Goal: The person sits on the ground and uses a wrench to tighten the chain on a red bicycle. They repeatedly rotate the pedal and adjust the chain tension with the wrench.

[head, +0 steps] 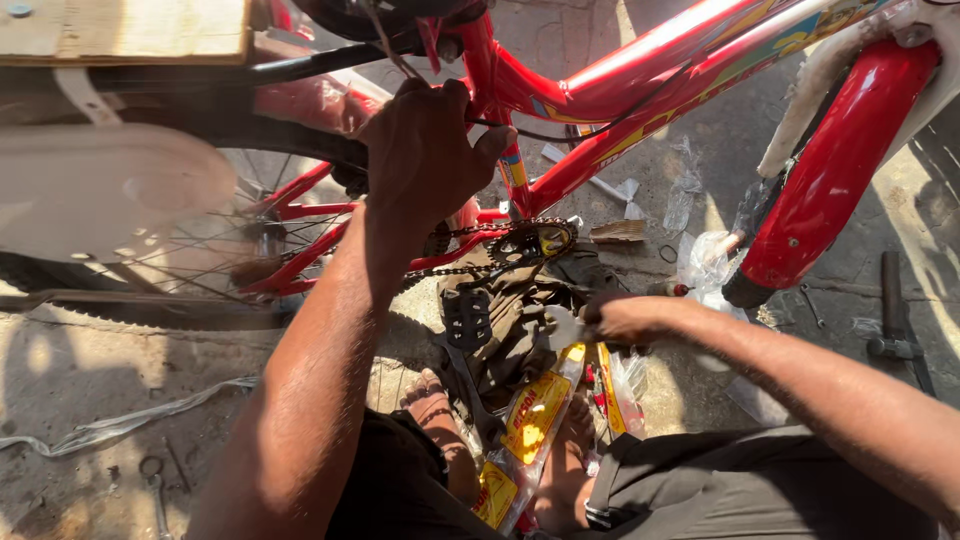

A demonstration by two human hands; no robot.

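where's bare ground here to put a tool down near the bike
Bare ground lies lower left, between the rear wheel and a loose strip. Crowded: around the right hand, with pedal, chain and yellow packets. The left hand grips the red frame.

Bicycle frame [640, 60]: glossy red, with a yellow and blue decal strip along the lower tube. Front mudguard [835, 170]: red, wrapped in part with whitish plastic. Chain guard [100, 190]: plain white. Chain [480, 232] and pedal [467, 318]: black. Rear tyre [120, 312]: black; spokes silver. Packet [535, 415] on the ground: yellow with red print, clear edges. Ground [60, 380]: dusty grey-brown.
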